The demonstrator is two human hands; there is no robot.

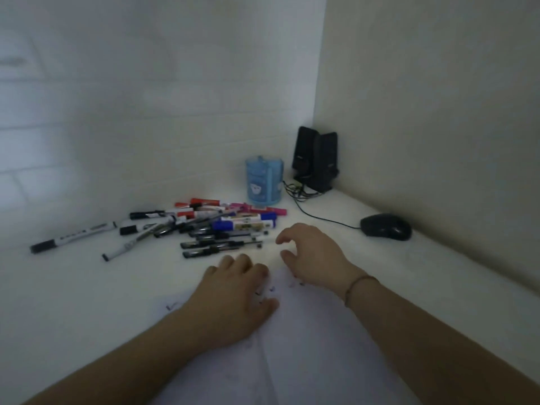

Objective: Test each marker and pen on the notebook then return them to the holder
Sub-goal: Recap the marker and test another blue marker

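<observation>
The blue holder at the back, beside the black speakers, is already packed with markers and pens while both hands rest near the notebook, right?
Not quite. In the head view the blue holder shows no markers or pens standing in it; they lie in a heap on the desk in front of it. The rest holds: it stands beside the black speakers, and both hands are near the notebook.

white desk (87,287) | tiled wall (146,97) | corner, dim light

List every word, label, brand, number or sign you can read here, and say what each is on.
None can be read.
White markers with black caps: barrel print too blurred.
Blue-capped markers: labels too blurred.
Blue translucent holder: white sticker, unreadable.
White notebook page: only small test scribbles.
</observation>
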